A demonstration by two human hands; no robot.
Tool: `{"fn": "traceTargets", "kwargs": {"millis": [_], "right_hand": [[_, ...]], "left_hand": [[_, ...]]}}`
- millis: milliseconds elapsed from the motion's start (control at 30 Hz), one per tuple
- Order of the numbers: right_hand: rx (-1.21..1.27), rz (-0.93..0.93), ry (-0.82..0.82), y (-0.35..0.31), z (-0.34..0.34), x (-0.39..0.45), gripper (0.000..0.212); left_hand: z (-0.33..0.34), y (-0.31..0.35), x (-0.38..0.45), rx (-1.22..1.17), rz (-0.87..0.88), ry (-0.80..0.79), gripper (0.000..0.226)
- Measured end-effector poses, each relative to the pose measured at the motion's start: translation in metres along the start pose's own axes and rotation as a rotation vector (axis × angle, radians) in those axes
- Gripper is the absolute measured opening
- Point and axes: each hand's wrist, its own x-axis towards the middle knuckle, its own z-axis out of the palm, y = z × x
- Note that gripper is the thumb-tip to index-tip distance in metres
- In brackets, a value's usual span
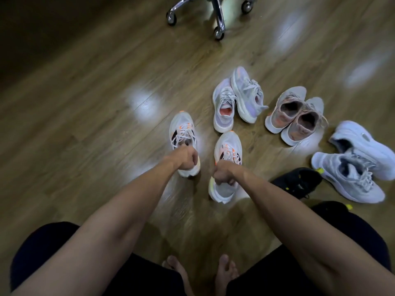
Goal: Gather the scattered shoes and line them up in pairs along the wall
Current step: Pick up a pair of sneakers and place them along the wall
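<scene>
Two white sneakers with orange accents sit on the wooden floor just ahead of me. My left hand (186,157) grips the heel of the left white-and-orange sneaker (182,131). My right hand (223,173) grips the heel collar of the right white-and-orange sneaker (227,146). Beyond them lies a lilac-grey pair (237,97), one shoe tipped on its side. To the right stand a pink-lined grey pair (296,116), a pale grey-white pair (352,167) lying crossed, and a black shoe (297,181) with yellow tabs, partly behind my right arm.
The chrome base of a wheeled office chair (218,20) stands at the far top centre. My bare feet (224,272) and dark-clad knees are at the bottom. Open wooden floor (85,103) spreads to the left; the upper left corner is dark.
</scene>
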Motion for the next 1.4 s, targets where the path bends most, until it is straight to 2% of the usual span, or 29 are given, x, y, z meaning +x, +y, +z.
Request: {"fn": "traceTargets", "kwargs": {"millis": [67,167,333,467,667,767,833,900,1067,1200,1400], "right_hand": [[0.004,-0.027,0.010,-0.007,-0.019,-0.009,0.022],[0.075,-0.071,0.139,-0.022,-0.046,-0.030,0.028],[0.059,-0.167,0.357,-0.061,-0.105,-0.121,0.031],[-0.027,-0.233,0.328,-0.109,-0.149,-0.233,0.031],[-0.078,-0.315,0.304,-0.202,-0.218,-0.415,0.025],[-0.136,-0.333,0.339,-0.253,-0.256,-0.490,0.020],[-0.170,-0.361,0.369,-0.285,-0.277,-0.531,0.025],[-0.226,-0.404,0.387,-0.316,-0.294,-0.565,0.019],[-0.390,-0.552,0.454,-0.385,-0.309,-0.616,0.026],[-0.456,-0.648,0.448,-0.424,-0.295,-0.643,0.027],[-0.561,-0.799,0.341,-0.474,-0.281,-0.650,0.024]], "left_hand": [[-0.026,0.004,-0.003,0.005,-0.011,0.060,0.023],[-0.070,0.015,-0.021,0.013,-0.002,0.132,0.022],[-0.133,0.045,-0.107,-0.049,-0.089,0.078,0.022],[-0.199,0.074,-0.207,-0.081,-0.150,0.091,0.014],[-0.334,0.112,-0.358,-0.127,-0.168,0.125,0.025],[-0.400,0.121,-0.429,-0.151,-0.190,0.154,0.016],[-0.436,0.121,-0.471,-0.192,-0.215,0.194,0.015],[-0.466,0.117,-0.505,-0.215,-0.237,0.245,0.016],[-0.505,0.096,-0.571,-0.187,-0.257,0.415,0.023],[-0.512,0.088,-0.619,-0.163,-0.309,0.438,0.012],[-0.512,0.067,-0.670,-0.265,-0.463,0.446,0.023]]}}
